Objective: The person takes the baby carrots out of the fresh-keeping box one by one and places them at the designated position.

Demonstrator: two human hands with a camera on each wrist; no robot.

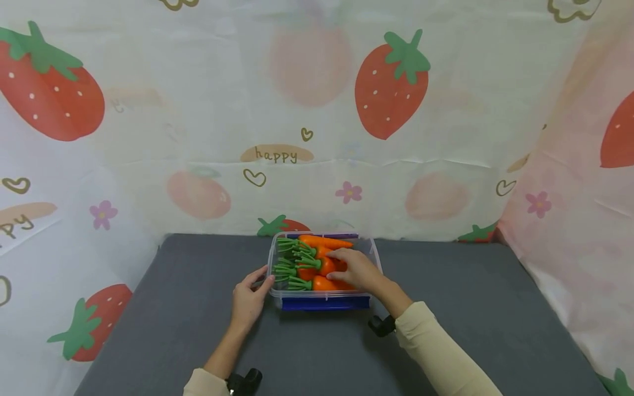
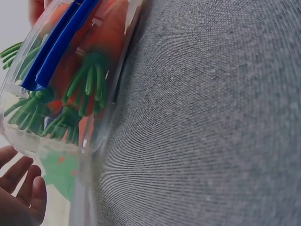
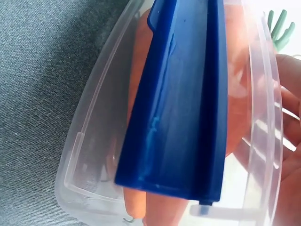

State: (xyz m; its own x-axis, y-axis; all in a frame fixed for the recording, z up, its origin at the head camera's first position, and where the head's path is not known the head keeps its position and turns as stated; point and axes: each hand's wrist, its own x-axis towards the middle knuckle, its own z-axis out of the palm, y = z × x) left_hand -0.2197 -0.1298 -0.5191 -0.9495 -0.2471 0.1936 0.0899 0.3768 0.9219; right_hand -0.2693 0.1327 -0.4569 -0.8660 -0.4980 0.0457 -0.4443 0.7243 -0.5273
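Observation:
A clear plastic box [image 1: 376, 258] with blue clip flaps holds several orange toy carrots [image 1: 324, 284] with green tops. My left hand [image 1: 249, 300] is at the box's left end, thumb and fingertips right at the wall. In the left wrist view, the fingers of that hand [image 2: 21, 190] are loosely bent beside the box end. My right hand [image 1: 359, 269] reaches over the right side of the box, thumb and fingers either side of an upper carrot [image 1: 327, 267]. Its green top [image 3: 282, 30] shows above the rim in the right wrist view. The palm hides the carrot's tip.
The box stands on a grey cloth-covered table [image 1: 198, 308], near its back edge. A hanging sheet [image 1: 307, 192] printed with strawberries closes off the back and sides. A blue clip flap [image 1: 324, 303] hangs down along the box's front. Black wrist cameras [image 1: 381, 325] sit on both wrists.

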